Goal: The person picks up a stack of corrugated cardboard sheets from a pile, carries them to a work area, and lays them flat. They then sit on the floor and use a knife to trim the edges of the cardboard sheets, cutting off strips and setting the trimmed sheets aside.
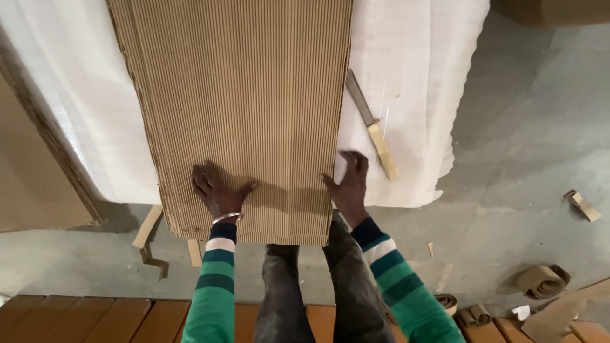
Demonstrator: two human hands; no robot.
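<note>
White sheet (pixel 413 95) over grey floor (pixel 534 159) bears corrugated cardboard (pixel 248 95).

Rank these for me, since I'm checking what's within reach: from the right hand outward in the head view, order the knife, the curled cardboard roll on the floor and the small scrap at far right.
From the right hand:
1. Knife, just right, on the white sheet.
2. Curled cardboard roll, lower right on the floor.
3. Small scrap, far right on the floor.

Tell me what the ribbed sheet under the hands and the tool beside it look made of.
Corrugated cardboard sheet: brown paperboard, matte, with fine parallel flutes exposed and ragged edges. Knife: dull grey blade, apparently metal, with a pale handle, probably wood. Both lie on a white covering, possibly foam or plastic sheeting.
</note>
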